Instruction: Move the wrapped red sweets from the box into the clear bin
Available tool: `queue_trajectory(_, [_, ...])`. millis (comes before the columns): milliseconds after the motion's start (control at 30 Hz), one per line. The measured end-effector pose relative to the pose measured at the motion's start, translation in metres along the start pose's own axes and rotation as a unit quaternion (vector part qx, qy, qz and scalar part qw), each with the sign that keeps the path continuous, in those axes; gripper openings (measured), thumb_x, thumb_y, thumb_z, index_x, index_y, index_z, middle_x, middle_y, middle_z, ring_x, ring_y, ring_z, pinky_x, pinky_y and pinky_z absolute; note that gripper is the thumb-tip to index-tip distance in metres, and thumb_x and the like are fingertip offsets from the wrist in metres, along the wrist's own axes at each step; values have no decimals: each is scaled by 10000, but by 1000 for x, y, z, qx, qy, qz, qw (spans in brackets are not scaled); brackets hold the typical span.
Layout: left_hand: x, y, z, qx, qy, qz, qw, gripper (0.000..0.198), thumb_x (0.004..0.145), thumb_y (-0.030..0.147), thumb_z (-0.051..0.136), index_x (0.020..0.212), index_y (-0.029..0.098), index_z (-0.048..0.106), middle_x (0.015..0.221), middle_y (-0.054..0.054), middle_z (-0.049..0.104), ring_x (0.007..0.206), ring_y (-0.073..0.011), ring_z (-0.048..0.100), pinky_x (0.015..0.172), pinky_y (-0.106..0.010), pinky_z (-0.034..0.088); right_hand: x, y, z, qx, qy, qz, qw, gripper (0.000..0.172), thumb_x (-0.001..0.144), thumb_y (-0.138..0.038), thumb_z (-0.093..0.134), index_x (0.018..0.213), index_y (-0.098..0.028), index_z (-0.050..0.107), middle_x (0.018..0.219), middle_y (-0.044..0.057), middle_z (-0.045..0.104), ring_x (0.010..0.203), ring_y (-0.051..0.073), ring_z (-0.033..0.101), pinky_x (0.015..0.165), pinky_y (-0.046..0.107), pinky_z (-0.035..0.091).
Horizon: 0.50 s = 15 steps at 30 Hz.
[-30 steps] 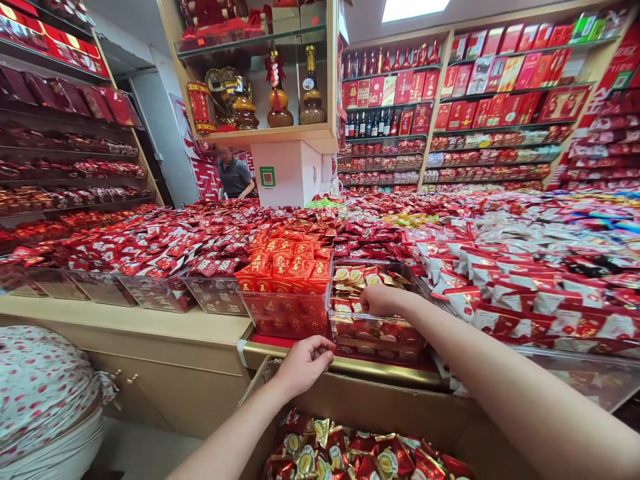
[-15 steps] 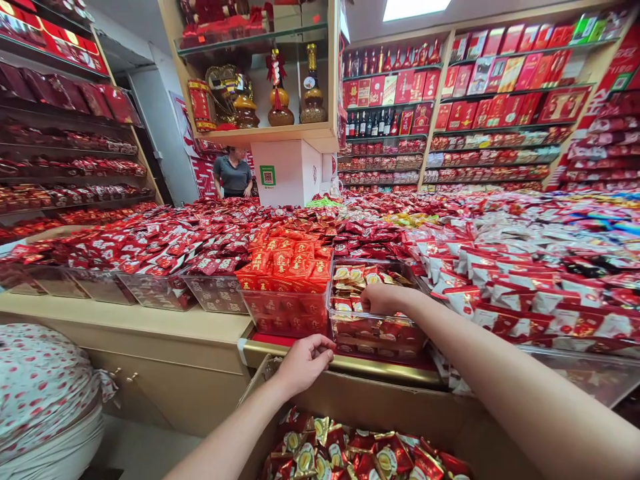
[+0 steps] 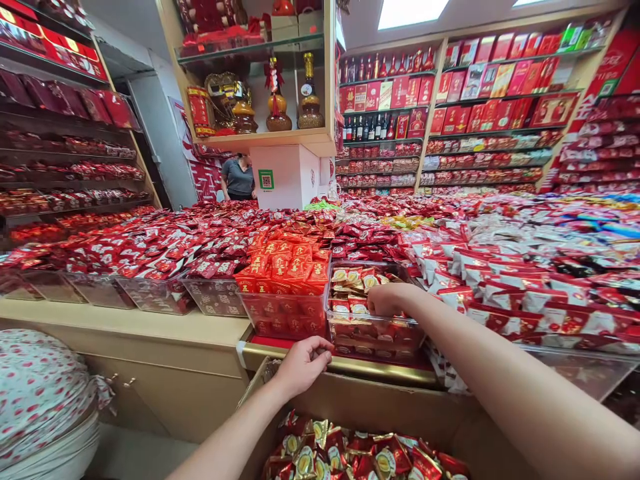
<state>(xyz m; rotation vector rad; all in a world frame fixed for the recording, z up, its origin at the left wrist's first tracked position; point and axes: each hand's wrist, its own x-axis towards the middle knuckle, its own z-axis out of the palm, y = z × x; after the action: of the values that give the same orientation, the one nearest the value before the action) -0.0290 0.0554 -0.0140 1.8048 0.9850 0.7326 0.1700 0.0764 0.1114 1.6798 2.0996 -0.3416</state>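
A clear bin (image 3: 373,337) holds rows of small red and gold wrapped candies (image 3: 350,275). My right hand (image 3: 393,299) reaches into this bin with its fingers curled down; whatever the fingertips hold is hidden. Just above the front edge of a cardboard box, my left hand (image 3: 306,363) hovers near the gold counter edge, fingers bent and close together, and anything between them is too small to make out. Inside the cardboard box (image 3: 410,400) lies a loose heap of red and gold candies (image 3: 350,457).
Left of the candy bin stands a bin of orange-red packets (image 3: 285,267). White and red packets (image 3: 540,300) are heaped to the right. A person (image 3: 239,177) stands behind the display. Patterned cloth (image 3: 45,393) shows at lower left, beside the cabinet.
My right hand has shifted slightly right inside the bin, and more candies show beside it. My left hand has barely moved. The camera view has shifted a little.
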Motion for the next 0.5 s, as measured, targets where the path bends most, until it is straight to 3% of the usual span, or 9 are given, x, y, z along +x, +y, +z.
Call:
queue_trajectory(167, [0, -1, 0, 1, 0, 1, 1000, 218, 715, 305, 473, 843, 142, 539, 612, 18, 503, 556, -96, 462, 541, -211, 364, -7, 3, -6, 13, 55, 16, 998, 234, 599, -131, 529, 790, -111, 662, 726, 80, 644, 618, 159, 566, 514, 225, 394])
queue_trajectory(267, [0, -1, 0, 9, 2, 5, 1000, 214, 719, 297, 470, 846, 140, 541, 611, 17, 512, 557, -98, 468, 543, -211, 370, -39, -9, -17, 5, 165, 43, 985, 262, 662, -173, 490, 868, -100, 635, 840, 127, 628, 744, 197, 564, 576, 250, 393])
queue_trajectory(333, [-1, 0, -1, 29, 6, 15, 999, 210, 722, 291, 469, 841, 138, 550, 617, 9, 530, 567, -104, 479, 544, -212, 377, -64, -25, -11, 21, 239, 22, 971, 268, 715, -200, 427, 866, -116, 632, 834, 122, 627, 734, 191, 560, 577, 256, 383])
queue_trajectory(400, [-4, 2, 0, 58, 23, 37, 997, 208, 734, 283, 459, 842, 139, 563, 659, -11, 564, 605, -116, 504, 568, -219, 391, -78, -47, 15, 96, 250, -89, 959, 222, 706, -244, 455, 761, -165, 656, 677, 54, 636, 580, 141, 548, 505, 225, 367])
queue_trajectory(467, [-10, 6, 4, 96, 56, 79, 991, 209, 749, 270, 445, 855, 147, 576, 727, -33, 597, 664, -127, 530, 619, -227, 406, -73, -70, 62, 188, 150, -229, 943, 165, 670, -274, 519, 748, -243, 661, 624, -21, 628, 508, 98, 532, 451, 186, 355])
queue_trajectory(500, [-13, 9, 7, 117, 68, 108, 985, 207, 755, 260, 441, 861, 153, 582, 758, -41, 607, 694, -129, 540, 647, -228, 409, -63, -80, 89, 197, 100, -237, 946, 126, 636, -273, 564, 710, -246, 662, 588, -27, 616, 491, 100, 532, 443, 184, 361])
